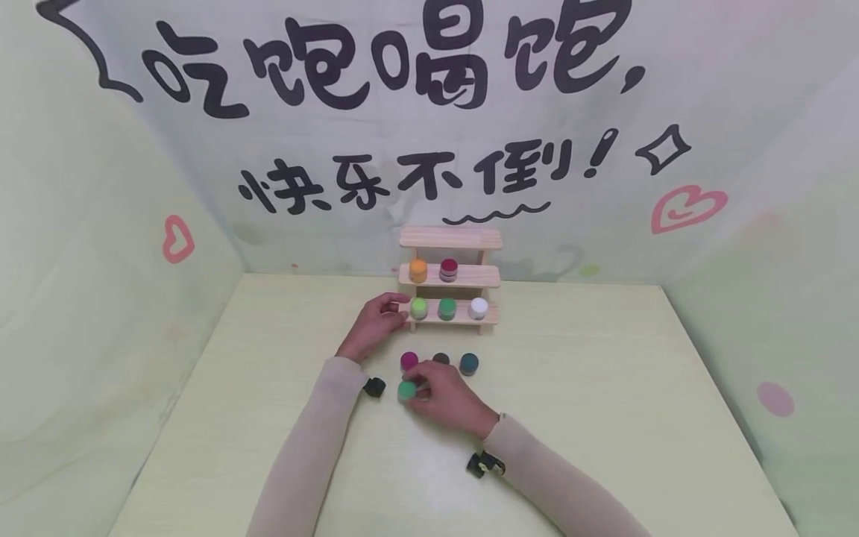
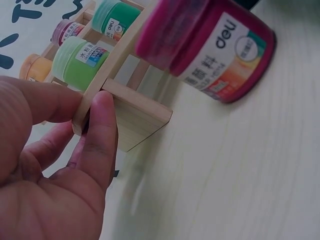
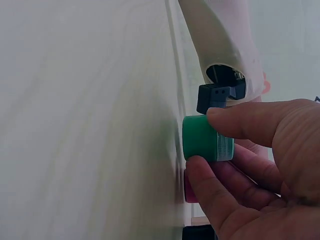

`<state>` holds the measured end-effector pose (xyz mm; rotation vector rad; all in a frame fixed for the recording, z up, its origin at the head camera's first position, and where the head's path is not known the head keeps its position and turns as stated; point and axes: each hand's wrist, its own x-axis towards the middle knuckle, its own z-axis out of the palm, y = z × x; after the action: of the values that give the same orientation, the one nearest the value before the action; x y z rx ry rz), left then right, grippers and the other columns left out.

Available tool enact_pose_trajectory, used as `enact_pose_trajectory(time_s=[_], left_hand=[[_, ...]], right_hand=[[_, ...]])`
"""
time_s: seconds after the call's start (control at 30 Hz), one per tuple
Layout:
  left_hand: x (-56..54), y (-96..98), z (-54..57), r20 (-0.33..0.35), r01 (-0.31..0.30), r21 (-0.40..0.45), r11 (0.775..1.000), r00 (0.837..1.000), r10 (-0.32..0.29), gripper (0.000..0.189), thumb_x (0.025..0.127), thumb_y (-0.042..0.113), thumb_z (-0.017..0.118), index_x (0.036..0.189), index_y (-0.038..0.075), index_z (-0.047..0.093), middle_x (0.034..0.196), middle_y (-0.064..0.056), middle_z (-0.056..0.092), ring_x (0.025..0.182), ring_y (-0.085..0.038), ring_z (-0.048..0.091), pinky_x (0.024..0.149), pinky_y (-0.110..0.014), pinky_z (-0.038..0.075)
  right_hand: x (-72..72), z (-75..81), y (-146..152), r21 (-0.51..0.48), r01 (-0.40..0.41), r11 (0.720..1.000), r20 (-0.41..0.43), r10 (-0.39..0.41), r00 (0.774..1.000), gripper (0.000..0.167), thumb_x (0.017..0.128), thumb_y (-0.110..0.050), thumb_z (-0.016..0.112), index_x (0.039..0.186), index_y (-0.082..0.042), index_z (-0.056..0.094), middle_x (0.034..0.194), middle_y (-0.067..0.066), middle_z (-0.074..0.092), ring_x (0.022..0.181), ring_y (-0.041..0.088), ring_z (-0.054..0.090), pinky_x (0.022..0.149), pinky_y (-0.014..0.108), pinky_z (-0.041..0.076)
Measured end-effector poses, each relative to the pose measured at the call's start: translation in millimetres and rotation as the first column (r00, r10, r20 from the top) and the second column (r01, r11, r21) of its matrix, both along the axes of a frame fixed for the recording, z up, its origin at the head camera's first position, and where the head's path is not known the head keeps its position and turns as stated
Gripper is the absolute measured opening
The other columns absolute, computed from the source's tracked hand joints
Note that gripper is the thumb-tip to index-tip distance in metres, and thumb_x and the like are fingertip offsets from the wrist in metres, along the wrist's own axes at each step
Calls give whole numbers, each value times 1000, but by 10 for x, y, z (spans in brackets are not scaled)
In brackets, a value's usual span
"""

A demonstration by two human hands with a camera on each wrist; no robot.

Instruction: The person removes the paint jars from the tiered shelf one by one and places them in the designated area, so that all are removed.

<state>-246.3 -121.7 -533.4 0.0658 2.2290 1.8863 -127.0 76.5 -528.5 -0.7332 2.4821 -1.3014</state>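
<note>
My left hand pinches the left end of the lowest step of a small wooden tiered stand, thumb on one face of the board and fingers on the other. Close in front of the stand, my right hand holds a green paint jar between thumb and fingers, low over the table. On the lowest step are a light green jar, a green jar and a white jar. The middle step carries an orange jar and a dark red jar.
Between my right hand and the stand, a magenta jar, a brown jar partly hidden by the hand, and a dark teal jar form a row on the pale wooden table. A printed cloth backdrop hangs behind.
</note>
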Motion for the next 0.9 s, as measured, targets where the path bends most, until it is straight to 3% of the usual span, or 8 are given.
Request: enact_pose_trajectory(time_s=[0.37,0.63,0.9], left_hand=[[-22,-13,-19,21,14,12,1000,1000,-14,34,91,13,71,125,19,67,114,-11,54,103,-21,67,88,-30,62],[-36,-18,-16,35,18,9,1000,999,-19,34,92,14,71,125,20,67,115,-11,54,103,-21,67,88,-31,62],[-46,-22,-22,46,15,-2,1000,999,-14,34,91,17,72,124,22,68,116,-10,54,103,-21,64,86,-29,61]], right_hand=[[21,7,-6,9,3,1000,39,-4,999,30,88,-16,80,116,-14,68,111,-4,66,99,7,69,85,16,59],[12,95,41,45,9,999,29,-10,1000,40,87,-20,81,123,-12,68,118,-2,68,98,8,70,85,16,58],[-74,252,137,-49,24,999,19,-23,1000,36,89,-19,79,123,-10,68,121,3,69,106,22,70,92,31,61]])
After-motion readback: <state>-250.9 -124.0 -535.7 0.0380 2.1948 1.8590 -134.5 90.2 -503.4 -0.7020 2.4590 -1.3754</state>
